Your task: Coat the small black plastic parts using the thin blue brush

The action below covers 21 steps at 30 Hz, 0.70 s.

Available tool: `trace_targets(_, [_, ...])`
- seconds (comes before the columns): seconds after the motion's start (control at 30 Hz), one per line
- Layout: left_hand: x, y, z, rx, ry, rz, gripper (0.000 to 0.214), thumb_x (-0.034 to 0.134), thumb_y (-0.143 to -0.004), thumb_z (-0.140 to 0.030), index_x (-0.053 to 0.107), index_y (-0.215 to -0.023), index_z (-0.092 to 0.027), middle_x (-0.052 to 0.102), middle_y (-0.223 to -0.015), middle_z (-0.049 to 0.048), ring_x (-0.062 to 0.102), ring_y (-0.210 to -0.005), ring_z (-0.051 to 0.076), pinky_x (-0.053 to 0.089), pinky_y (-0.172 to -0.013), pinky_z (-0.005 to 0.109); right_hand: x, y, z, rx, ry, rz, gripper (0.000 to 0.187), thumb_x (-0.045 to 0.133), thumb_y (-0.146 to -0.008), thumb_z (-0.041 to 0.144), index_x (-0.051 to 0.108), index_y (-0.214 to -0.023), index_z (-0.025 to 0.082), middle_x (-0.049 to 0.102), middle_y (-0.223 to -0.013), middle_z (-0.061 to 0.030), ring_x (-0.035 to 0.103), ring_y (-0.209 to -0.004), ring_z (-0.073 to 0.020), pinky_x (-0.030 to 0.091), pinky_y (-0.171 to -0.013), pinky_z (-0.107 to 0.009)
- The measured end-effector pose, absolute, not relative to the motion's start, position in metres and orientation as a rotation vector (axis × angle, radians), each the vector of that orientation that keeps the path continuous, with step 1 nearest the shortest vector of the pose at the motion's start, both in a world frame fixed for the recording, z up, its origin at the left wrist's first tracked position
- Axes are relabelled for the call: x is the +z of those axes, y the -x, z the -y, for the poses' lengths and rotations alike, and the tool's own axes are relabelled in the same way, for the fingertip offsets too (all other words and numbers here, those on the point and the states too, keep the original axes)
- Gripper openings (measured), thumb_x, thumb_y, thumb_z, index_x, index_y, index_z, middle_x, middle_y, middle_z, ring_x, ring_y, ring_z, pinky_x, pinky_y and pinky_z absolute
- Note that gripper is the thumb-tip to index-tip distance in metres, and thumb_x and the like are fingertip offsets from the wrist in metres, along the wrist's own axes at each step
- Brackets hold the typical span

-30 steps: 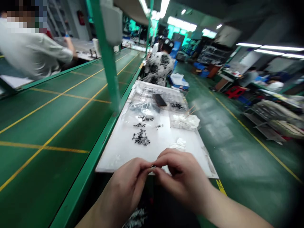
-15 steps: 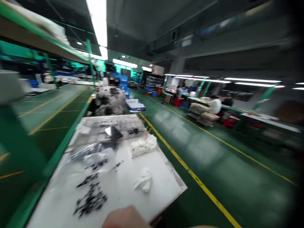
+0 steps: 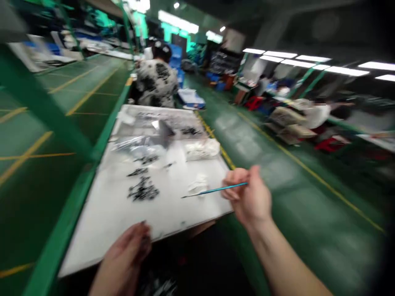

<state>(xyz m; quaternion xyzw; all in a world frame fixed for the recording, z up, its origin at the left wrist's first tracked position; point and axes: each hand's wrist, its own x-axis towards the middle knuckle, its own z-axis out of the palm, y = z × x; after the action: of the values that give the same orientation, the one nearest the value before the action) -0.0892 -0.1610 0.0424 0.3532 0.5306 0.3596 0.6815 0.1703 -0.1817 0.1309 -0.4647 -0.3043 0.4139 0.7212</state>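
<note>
My right hand [image 3: 248,197] pinches a thin blue stick [image 3: 214,190], maybe a fine brush, whose dark tip points left over the white work board [image 3: 111,205]. My left hand [image 3: 128,250] rests at the board's near edge, fingers curled together; what they hold, if anything, is too blurred to name. Piles of small black parts [image 3: 142,191] lie on the board in front of the left hand. A crumpled white wipe [image 3: 197,185] lies just under the stick.
Clear plastic bags [image 3: 135,144], a dark flat device [image 3: 165,128] and white cloths [image 3: 202,149] lie farther along the board. A person in a patterned shirt [image 3: 157,82] sits beyond. A green conveyor [image 3: 46,135] runs on the left, a green floor aisle [image 3: 277,172] on the right.
The hands, joined at the board's edge a second ago, have parted. The right hand now holds the blue stick out to the right. The view swung up and back down.
</note>
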Motion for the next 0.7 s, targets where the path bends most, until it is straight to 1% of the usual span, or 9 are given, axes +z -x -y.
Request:
trace_targets(0.03, [0.041,0.095,0.167,0.795,-0.73,-1.21,0.046,0.084,-0.077,-0.059,0.068,-0.091,-0.019,0.072,-0.086,0.0018,0.065,-0.075,0.014,0.057,-0.069,0.025,0.129,-0.173,0.183,0.932,1.012,0.646,0.067,0.047,-0.096,0.076,0.05,-0.065,0.017,0.042,-0.061,0.0021,0.029,-0.041,-0.007,0.028,-0.043,-0.023])
trace_targets(0.07, [0.042,0.097,0.171,0.797,-0.713,-1.197,0.046,0.085,-0.076,-0.059,0.069,-0.092,-0.019,0.072,-0.085,0.0011,0.063,-0.073,0.012,0.054,-0.068,0.023,0.128,-0.174,0.185,0.949,1.012,0.628,0.066,0.045,-0.097,0.076,0.05,-0.066,0.018,0.041,-0.061,0.0023,0.032,-0.041,-0.008,0.029,-0.042,-0.024])
trace_targets(0.1, [0.046,0.098,0.173,0.776,-0.757,-1.112,0.04,0.08,-0.083,-0.056,0.07,-0.096,-0.019,0.072,-0.09,0.001,0.062,-0.078,0.01,0.052,-0.072,0.02,0.128,-0.173,0.188,0.945,1.014,0.63,0.067,0.043,-0.097,0.078,0.051,-0.066,0.018,0.042,-0.06,0.002,0.033,-0.039,-0.0086,0.029,-0.041,-0.024])
trace_targets(0.13, [0.051,0.097,0.174,0.785,-0.781,-1.094,0.036,0.078,-0.086,-0.053,0.07,-0.094,-0.019,0.072,-0.089,0.0,0.062,-0.081,0.009,0.05,-0.075,0.018,0.129,-0.17,0.191,0.931,1.031,0.634,0.068,0.041,-0.097,0.079,0.052,-0.066,0.019,0.044,-0.058,0.0014,0.035,-0.038,-0.0093,0.029,-0.04,-0.025])
trace_targets(0.2, [0.067,0.093,0.175,0.793,-0.817,-1.088,0.033,0.079,-0.086,-0.05,0.071,-0.092,-0.019,0.069,-0.084,-0.0016,0.059,-0.08,0.008,0.048,-0.076,0.016,0.133,-0.159,0.199,0.899,1.075,0.642,0.07,0.037,-0.097,0.079,0.055,-0.064,0.02,0.045,-0.054,-0.0002,0.037,-0.036,-0.0106,0.029,-0.039,-0.027])
trace_targets(0.27, [0.084,0.09,0.176,0.788,-0.867,-1.037,0.03,0.075,-0.091,-0.049,0.07,-0.089,-0.019,0.067,-0.082,-0.0024,0.058,-0.08,0.007,0.047,-0.077,0.014,0.138,-0.147,0.205,0.898,1.11,0.633,0.07,0.038,-0.099,0.076,0.056,-0.062,0.02,0.044,-0.051,-0.0019,0.04,-0.037,-0.0115,0.029,-0.041,-0.028])
trace_targets(0.37, [0.1,0.09,0.182,0.782,-0.911,-0.963,0.027,0.069,-0.095,-0.047,0.069,-0.088,-0.021,0.064,-0.081,-0.0031,0.056,-0.079,0.006,0.046,-0.074,0.014,0.14,-0.132,0.21,0.912,1.12,0.62,0.069,0.042,-0.098,0.075,0.055,-0.059,0.02,0.042,-0.05,-0.0035,0.041,-0.04,-0.0127,0.03,-0.042,-0.03])
trace_targets(0.47, [0.103,0.091,0.187,0.768,-0.933,-0.945,0.026,0.068,-0.096,-0.047,0.069,-0.089,-0.022,0.064,-0.082,-0.0025,0.056,-0.081,0.007,0.046,-0.073,0.015,0.137,-0.126,0.211,0.917,1.158,0.613,0.069,0.045,-0.097,0.076,0.053,-0.057,0.02,0.041,-0.049,-0.0034,0.041,-0.041,-0.014,0.031,-0.041,-0.03])
trace_targets(0.7, [0.099,0.092,0.191,0.797,-0.998,-0.933,0.022,0.067,-0.097,-0.045,0.071,-0.096,-0.024,0.066,-0.086,-0.0027,0.059,-0.081,0.008,0.047,-0.073,0.016,0.135,-0.126,0.213,0.938,1.145,0.647,0.069,0.041,-0.099,0.074,0.053,-0.059,0.02,0.04,-0.049,-0.0023,0.039,-0.04,-0.0129,0.031,-0.04,-0.029])
